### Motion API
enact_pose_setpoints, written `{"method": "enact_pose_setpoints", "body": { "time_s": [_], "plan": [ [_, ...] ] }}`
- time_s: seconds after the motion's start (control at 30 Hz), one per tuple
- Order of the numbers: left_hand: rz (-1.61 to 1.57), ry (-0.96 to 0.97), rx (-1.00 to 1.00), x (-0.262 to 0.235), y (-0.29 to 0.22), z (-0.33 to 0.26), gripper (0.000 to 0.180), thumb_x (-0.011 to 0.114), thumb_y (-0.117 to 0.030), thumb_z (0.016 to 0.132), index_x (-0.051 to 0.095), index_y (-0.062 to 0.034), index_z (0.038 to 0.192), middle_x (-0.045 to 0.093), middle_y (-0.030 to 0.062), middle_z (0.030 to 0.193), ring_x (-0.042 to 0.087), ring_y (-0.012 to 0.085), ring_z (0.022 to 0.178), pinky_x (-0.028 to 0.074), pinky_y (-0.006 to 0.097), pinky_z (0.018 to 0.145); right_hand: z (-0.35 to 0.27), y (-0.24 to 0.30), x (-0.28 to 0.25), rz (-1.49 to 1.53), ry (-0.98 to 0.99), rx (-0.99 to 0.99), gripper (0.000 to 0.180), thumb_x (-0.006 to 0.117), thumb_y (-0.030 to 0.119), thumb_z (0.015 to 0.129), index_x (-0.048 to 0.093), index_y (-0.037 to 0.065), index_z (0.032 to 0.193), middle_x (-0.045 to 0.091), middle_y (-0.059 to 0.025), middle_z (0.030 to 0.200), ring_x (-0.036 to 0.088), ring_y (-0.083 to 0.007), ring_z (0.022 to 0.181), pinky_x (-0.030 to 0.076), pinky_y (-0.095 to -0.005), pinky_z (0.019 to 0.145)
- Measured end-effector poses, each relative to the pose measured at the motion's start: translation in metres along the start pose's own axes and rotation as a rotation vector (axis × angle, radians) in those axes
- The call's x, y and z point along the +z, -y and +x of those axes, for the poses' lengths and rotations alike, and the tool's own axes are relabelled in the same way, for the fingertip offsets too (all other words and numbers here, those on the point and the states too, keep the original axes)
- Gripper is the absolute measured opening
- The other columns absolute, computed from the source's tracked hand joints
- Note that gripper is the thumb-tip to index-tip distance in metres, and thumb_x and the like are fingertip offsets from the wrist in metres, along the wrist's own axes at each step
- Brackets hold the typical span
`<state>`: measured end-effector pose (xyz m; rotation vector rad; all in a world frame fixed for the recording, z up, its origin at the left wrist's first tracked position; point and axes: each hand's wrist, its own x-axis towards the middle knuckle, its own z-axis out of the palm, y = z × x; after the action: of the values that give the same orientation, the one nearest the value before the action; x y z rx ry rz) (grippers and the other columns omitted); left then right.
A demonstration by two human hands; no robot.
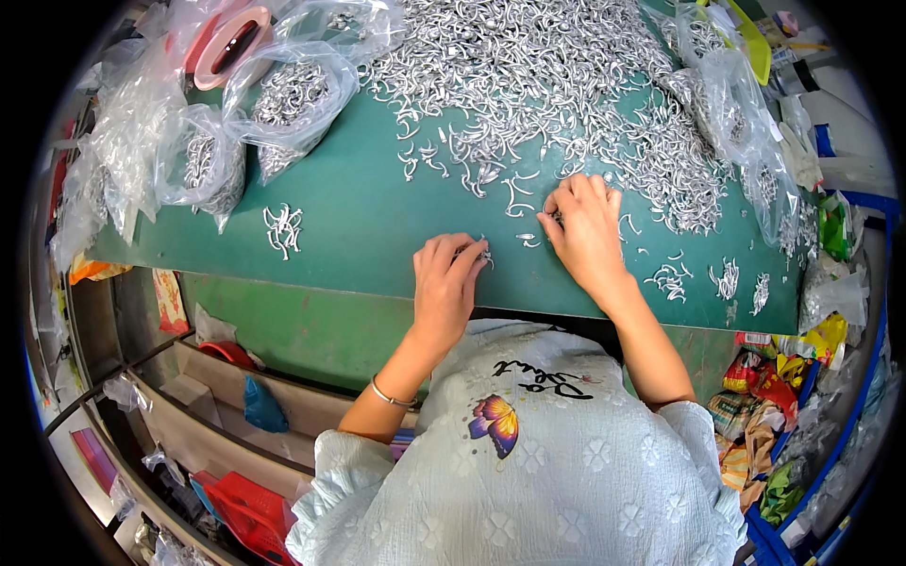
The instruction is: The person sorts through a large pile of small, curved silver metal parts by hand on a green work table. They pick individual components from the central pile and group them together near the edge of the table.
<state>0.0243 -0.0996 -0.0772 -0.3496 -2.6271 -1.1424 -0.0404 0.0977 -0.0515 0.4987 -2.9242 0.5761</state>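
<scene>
Small silvery curved metal-looking pieces (528,75) lie in a big heap across the far side of a green table (368,226). My left hand (444,288) rests near the table's front edge, its fingers curled round a few of these pieces (483,255). To its right and a little farther off, my right hand (587,231) is bent down at the heap's near edge, fingers closed over more pieces, mostly hidden beneath them. A few loose silver pieces (528,240) lie on the table between my hands.
Small separate piles of pieces lie at the left (283,230) and right (670,279). Clear plastic bags of pieces (293,104) stand at the far left, near a pink oval container (234,47). Another filled bag (727,113) is at the right. Shelving (236,396) sits below left.
</scene>
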Motion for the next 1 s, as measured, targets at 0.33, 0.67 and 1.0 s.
{"method": "enact_pose_setpoints", "body": {
  "time_s": [0.33,0.67,1.0],
  "plan": [
    [0.022,-0.018,-0.006,0.000,0.006,0.000,0.028,0.069,0.001,0.077,0.065,-0.0035,0.105,0.059,0.0076,0.103,0.055,0.0270,0.097,0.039,0.038,0.082,-0.011,-0.001,-0.008,-0.002,-0.023,-0.061,0.028,0.077,0.013,0.072,0.061,0.005,0.094,0.056,-0.0072,0.098,0.050,-0.0270,0.096,0.035,-0.0400,0.082],
    [-0.001,-0.037,0.000,-0.002,0.005,0.002,0.029,0.068,0.003,0.077,0.066,-0.0041,0.105,0.059,0.0077,0.099,0.055,0.0261,0.093,0.039,0.036,0.080,-0.016,-0.028,-0.031,0.083,0.003,-0.100,0.015,0.066,0.001,0.080,0.063,0.004,0.094,0.062,-0.0069,0.089,0.055,-0.0250,0.088,0.037,-0.0386,0.085],
    [0.017,0.010,-0.001,-0.004,0.004,0.000,0.038,0.070,0.001,0.076,0.062,-0.0058,0.112,0.057,0.0077,0.111,0.053,0.0280,0.105,0.037,0.041,0.090,-0.017,-0.038,-0.044,-0.085,-0.057,0.075,0.013,0.062,0.002,0.083,0.067,0.003,0.094,0.065,-0.0098,0.085,0.058,-0.0268,0.086,0.038,-0.0382,0.084]
  ]
}}
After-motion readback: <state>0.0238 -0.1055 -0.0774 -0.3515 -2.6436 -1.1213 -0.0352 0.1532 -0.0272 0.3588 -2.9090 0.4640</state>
